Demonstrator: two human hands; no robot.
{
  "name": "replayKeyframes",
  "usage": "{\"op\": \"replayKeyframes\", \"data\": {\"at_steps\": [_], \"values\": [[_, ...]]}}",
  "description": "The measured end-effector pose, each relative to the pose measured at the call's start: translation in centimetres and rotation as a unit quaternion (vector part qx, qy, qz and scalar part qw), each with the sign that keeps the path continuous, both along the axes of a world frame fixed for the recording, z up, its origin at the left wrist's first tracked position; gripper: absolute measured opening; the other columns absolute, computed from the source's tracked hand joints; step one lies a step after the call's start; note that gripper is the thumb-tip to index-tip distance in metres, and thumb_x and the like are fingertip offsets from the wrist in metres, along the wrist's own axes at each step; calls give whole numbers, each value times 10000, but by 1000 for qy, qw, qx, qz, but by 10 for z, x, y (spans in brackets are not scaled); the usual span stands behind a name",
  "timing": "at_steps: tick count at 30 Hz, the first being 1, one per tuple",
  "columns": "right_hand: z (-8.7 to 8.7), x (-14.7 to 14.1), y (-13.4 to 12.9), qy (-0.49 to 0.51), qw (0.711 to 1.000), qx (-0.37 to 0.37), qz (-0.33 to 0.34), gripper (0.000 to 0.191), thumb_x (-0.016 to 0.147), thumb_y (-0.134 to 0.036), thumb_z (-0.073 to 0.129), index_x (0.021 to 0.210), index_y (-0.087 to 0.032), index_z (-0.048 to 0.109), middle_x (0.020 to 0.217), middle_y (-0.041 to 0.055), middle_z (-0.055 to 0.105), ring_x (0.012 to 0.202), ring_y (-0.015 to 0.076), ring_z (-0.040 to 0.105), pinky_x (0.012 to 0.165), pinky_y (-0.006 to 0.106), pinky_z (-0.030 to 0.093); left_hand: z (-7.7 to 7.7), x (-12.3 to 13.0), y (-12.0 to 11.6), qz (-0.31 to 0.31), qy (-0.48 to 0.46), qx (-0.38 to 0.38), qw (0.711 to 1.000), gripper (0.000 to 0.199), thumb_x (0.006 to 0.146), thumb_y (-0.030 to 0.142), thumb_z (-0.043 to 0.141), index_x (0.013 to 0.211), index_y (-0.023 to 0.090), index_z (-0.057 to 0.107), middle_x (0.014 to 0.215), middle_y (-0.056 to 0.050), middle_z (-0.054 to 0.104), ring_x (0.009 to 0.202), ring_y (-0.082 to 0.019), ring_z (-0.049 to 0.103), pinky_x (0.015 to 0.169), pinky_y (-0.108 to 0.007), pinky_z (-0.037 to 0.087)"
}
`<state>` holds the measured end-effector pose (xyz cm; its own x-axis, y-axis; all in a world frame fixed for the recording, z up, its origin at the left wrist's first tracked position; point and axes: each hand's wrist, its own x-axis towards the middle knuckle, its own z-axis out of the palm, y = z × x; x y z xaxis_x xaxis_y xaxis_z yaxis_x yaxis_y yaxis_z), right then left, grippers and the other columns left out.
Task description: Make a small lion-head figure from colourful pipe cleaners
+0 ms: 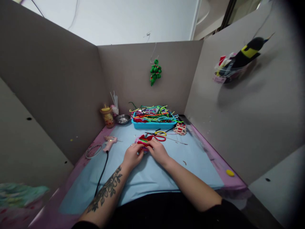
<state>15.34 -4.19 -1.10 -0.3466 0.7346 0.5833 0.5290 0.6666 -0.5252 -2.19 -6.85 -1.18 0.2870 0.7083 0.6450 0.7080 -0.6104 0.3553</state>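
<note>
A small fuzzy craft piece (pixel 143 140), mostly red with pink and rainbow stripes, sits between my two hands above the blue table cover. My left hand (pixel 132 155) grips its left and near side, fingers curled in. On its right, my right hand (pixel 157 150) pinches the edge with thumb and fingers. My fingers cover part of its lower side. Just beyond my right hand lie scissors with red and yellow handles (pixel 161 136). A blue tray (pixel 154 125) heaped with coloured pipe cleaners stands behind them.
To the left lies a pink glue gun (pixel 110 143) with a black cord. A metal bowl (pixel 123 119) and a lidded cup (pixel 108 117) stand at the back left. At the right are a beaded-looking piece (pixel 180 129) and a yellow oval (pixel 230 172). Grey panels (pixel 147 70) enclose the table.
</note>
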Motion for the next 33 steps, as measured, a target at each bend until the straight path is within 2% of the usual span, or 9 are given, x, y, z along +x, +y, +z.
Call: {"op": "replayKeyframes", "data": {"at_steps": [24,33], "values": [[4,-9,2,-126,989,20,-74,117,867,-108,528,897,-175,619,912,82,625,903,229,563,800,336,461,-5,0,2,-6,14,3,1000,216,819,123,554,1003,185,647,896,-61,690,828,-194,618,784,-335,498],[6,-7,4,-149,987,25,-63,83,868,-132,532,845,-170,602,872,85,620,852,224,557,758,327,450,-4,1,1,-8,16,5,1000,191,817,129,559,969,195,654,867,-53,686,804,-189,617,760,-324,497]]}}
